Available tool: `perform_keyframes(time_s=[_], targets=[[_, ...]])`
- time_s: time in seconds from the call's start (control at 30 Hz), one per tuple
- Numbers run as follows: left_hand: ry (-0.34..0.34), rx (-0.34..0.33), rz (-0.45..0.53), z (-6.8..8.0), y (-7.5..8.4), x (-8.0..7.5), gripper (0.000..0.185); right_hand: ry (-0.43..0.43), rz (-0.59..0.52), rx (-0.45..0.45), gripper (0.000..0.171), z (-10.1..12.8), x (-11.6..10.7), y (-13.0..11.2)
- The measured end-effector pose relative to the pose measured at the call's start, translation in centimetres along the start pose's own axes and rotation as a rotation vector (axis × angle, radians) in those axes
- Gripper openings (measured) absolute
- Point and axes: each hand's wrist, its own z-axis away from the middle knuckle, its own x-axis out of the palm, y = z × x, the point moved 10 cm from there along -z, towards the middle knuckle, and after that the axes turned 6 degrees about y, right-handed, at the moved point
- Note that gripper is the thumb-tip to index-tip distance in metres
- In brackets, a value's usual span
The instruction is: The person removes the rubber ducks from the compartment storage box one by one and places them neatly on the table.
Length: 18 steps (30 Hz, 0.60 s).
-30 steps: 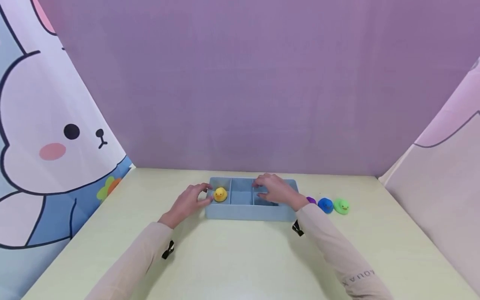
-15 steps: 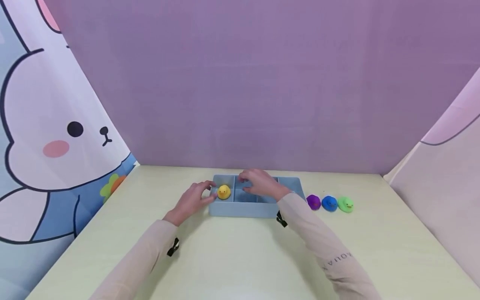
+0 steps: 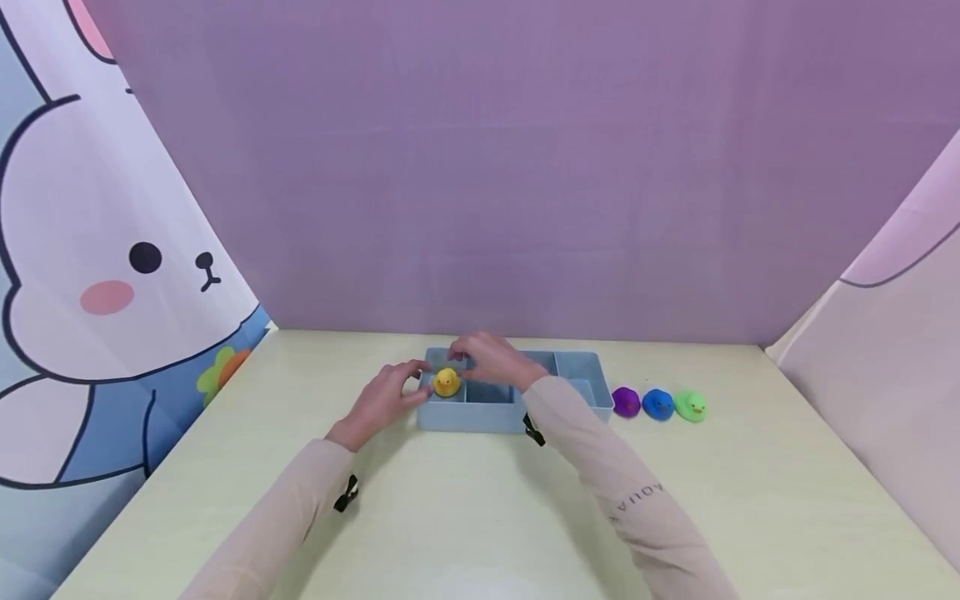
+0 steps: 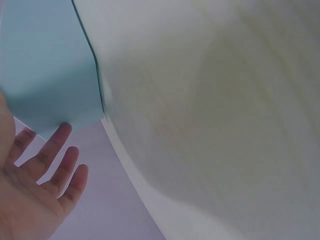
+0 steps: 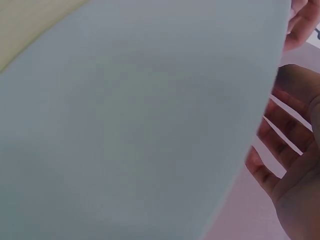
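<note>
While the left hand (image 3: 382, 400) rests open-fingered against the blue tray's (image 3: 577, 375) left end, the right hand (image 3: 487, 360) hovers, fingers loose, holding nothing, just right of the yellow duck (image 3: 447, 382) in the leftmost compartment.

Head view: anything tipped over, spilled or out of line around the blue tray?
Nothing stands out. The blue tray sits flat on the table; the yellow duck stands upright in its left compartment, between both hands. The purple duck, blue duck and green duck form a neat row beside it.
</note>
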Motion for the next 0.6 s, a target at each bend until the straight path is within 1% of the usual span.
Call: perform_keyframes(time_s=[0.13, 0.3, 0.5, 0.6], targets=[[0.002, -0.002, 0.006, 0.1, -0.1, 0.1, 0.035, -0.001, 0.022, -0.009, 0.027, -0.6, 0.7, -0.1], [0.005, 0.021, 0.018, 0.0, 0.0, -0.1, 0.034, -0.021, 0.05, 0.015, 0.025, -1.4, 1.7, 0.0], [0.002, 0.008, 0.011, -0.1, 0.0, -0.1, 0.034, -0.039, 0.121, 0.046, 0.027, -2.1, 2.7, 0.4], [-0.003, 0.005, 0.012, -0.1, -0.1, -0.1, 0.034, -0.06, 0.125, 0.058, 0.028, -2.2, 3.4, 0.6]])
